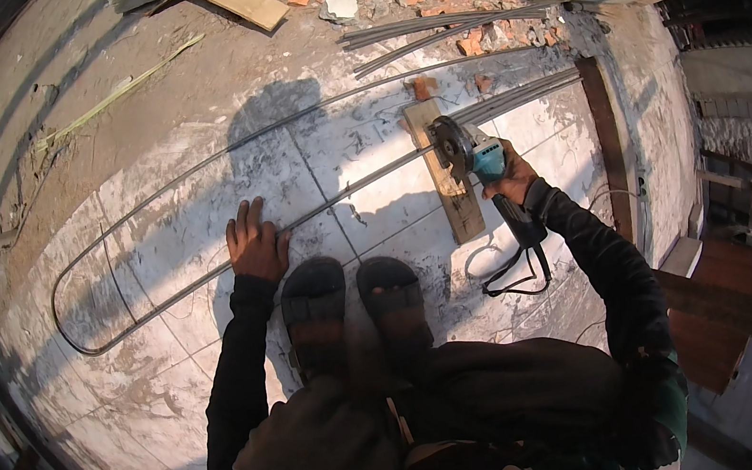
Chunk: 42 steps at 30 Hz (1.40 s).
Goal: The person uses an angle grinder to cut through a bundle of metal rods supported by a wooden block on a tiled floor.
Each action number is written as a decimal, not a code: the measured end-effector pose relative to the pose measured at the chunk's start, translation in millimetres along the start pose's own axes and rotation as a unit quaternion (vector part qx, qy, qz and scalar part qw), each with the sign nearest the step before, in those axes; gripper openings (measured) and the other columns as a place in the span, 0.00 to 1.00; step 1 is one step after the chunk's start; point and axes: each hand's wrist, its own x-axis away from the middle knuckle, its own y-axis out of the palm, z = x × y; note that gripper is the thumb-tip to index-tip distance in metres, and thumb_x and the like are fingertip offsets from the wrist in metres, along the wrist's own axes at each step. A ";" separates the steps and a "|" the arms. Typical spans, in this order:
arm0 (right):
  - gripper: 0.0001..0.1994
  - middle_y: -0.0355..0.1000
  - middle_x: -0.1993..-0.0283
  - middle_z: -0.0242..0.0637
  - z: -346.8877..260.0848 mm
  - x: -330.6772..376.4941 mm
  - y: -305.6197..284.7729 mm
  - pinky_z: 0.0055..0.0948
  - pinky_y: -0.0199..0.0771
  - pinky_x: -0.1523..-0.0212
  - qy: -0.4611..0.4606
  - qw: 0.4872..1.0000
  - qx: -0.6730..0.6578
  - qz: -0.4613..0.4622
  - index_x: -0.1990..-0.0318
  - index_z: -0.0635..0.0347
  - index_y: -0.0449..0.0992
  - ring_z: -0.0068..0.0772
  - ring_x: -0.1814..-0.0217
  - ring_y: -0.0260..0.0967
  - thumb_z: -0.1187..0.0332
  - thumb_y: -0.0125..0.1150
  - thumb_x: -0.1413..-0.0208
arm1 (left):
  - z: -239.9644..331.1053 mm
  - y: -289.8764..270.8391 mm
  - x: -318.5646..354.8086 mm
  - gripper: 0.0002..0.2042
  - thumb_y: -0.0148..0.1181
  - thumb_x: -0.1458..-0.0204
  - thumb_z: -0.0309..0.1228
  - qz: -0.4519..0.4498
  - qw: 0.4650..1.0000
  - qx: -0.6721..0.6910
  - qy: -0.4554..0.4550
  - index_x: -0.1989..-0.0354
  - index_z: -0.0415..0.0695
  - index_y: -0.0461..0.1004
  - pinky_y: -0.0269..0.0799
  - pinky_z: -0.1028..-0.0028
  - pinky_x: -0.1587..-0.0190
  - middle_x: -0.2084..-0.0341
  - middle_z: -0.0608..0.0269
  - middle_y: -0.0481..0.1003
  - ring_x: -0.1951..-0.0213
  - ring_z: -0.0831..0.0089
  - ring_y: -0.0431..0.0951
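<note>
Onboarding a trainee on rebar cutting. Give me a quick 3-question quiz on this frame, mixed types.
1. True or false: the left hand presses on the steel rod.
2. What does the right hand hold? A) hammer B) angle grinder C) pliers
3. What lies under the rod at the grinder's disc?

Key: 1 true; 2 B; 3 a wooden block on the tiled floor.

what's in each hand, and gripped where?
Right hand grips the angle grinder around its body, behind the disc. Left hand holds nothing; it presses flat on the steel rod against the tiled floor.
</note>
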 end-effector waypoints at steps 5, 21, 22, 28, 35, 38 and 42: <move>0.49 0.70 0.49 0.40 -3.3 -4.5 1.2 0.31 0.71 0.45 0.005 0.999 0.037 -0.001 0.35 0.60 0.53 0.36 0.46 0.68 0.78 0.74 0.70 | 0.1 -2.1 0.0 0.13 0.62 0.48 0.38 -0.005 1.000 0.004 -0.009 0.68 0.39 0.72 0.54 0.46 0.36 0.38 0.50 0.63 0.34 0.50 0.58; 0.48 0.67 0.50 0.39 5.9 -17.9 0.4 0.33 0.72 0.48 -0.029 0.999 0.021 -0.009 0.37 0.58 0.53 0.36 0.50 0.68 0.80 0.73 0.72 | -3.0 -1.9 2.2 0.15 0.64 0.49 0.39 -0.012 1.000 0.013 -0.026 0.67 0.38 0.72 0.54 0.49 0.35 0.37 0.52 0.63 0.33 0.53 0.57; 0.48 0.67 0.50 0.39 6.3 -15.9 0.6 0.33 0.72 0.48 -0.023 0.999 0.019 -0.012 0.37 0.58 0.54 0.36 0.51 0.68 0.80 0.72 0.72 | -3.0 -1.5 2.3 0.15 0.64 0.50 0.39 -0.016 0.999 0.011 -0.029 0.67 0.38 0.72 0.54 0.50 0.35 0.37 0.52 0.63 0.33 0.53 0.57; 0.47 0.67 0.51 0.37 5.8 -3.9 2.4 0.32 0.71 0.49 -0.035 0.999 0.018 -0.015 0.38 0.57 0.55 0.35 0.52 0.67 0.81 0.72 0.73 | -3.8 0.5 2.8 0.16 0.65 0.50 0.41 -0.022 0.999 -0.001 -0.033 0.67 0.39 0.73 0.55 0.49 0.35 0.37 0.54 0.63 0.33 0.55 0.58; 0.47 0.68 0.51 0.39 6.3 -3.2 -3.1 0.33 0.71 0.48 -0.028 0.995 0.095 -0.005 0.38 0.57 0.55 0.38 0.50 0.68 0.78 0.73 0.73 | -4.8 1.7 3.4 0.16 0.64 0.48 0.43 -0.004 1.000 -0.010 -0.026 0.69 0.40 0.74 0.56 0.49 0.36 0.38 0.55 0.65 0.34 0.56 0.59; 0.47 0.69 0.50 0.40 3.1 -1.2 -2.3 0.33 0.71 0.47 -0.018 0.994 0.112 -0.003 0.39 0.58 0.55 0.38 0.49 0.68 0.78 0.74 0.73 | -5.6 2.6 4.7 0.16 0.64 0.48 0.44 0.005 1.000 -0.009 -0.022 0.69 0.40 0.73 0.56 0.49 0.36 0.38 0.56 0.65 0.34 0.56 0.59; 0.48 0.69 0.50 0.39 9.4 -2.5 -4.3 0.33 0.71 0.48 -0.030 0.996 0.086 -0.008 0.39 0.59 0.55 0.38 0.49 0.68 0.78 0.74 0.74 | -5.8 3.8 4.0 0.17 0.63 0.48 0.44 0.006 1.000 -0.006 -0.022 0.68 0.41 0.73 0.56 0.49 0.36 0.38 0.56 0.64 0.34 0.56 0.60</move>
